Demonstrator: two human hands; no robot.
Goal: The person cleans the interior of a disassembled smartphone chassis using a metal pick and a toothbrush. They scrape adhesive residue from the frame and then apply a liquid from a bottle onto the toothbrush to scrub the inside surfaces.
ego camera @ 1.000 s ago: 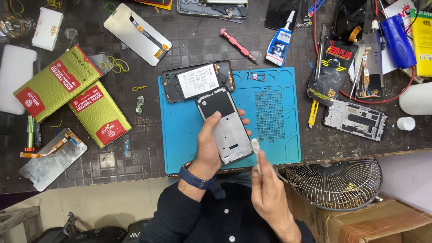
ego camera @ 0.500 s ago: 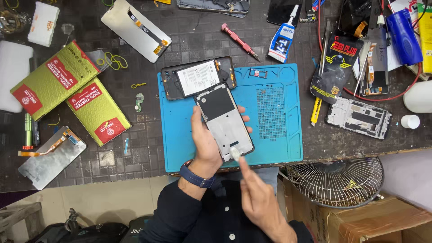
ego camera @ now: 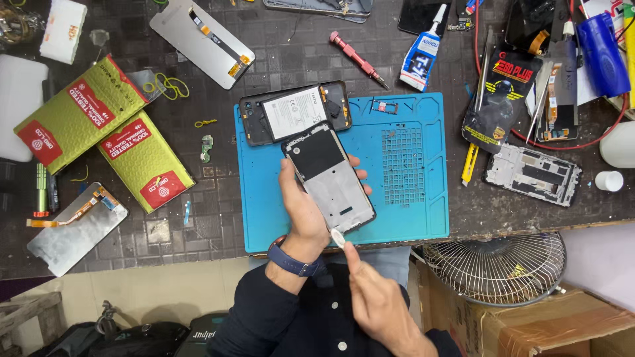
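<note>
Dark tiled bench, items listed left to right. 2 green padded envelopes with red labels, lying side by side at the left. 1 loose display panel with orange flex cable, below the envelopes near the front edge. 1 second display panel, face down, upper left of centre. 1 blue work mat at centre front. 1 opened phone body with white battery showing, across the mat's upper left corner. 1 phone frame, dark and grey, tilted above the mat; left hand, wristband on the wrist, has its grip closed around the frame, thumb on the left edge, fingertips showing at the right edge. Right hand, grip narrow, pinches 1 small white pick touching the frame's lower corner. 1 red screwdriver and 1 glue tube behind the mat. 1 bare metal chassis at the right. 1 wire-guard fan below the bench edge.
</note>
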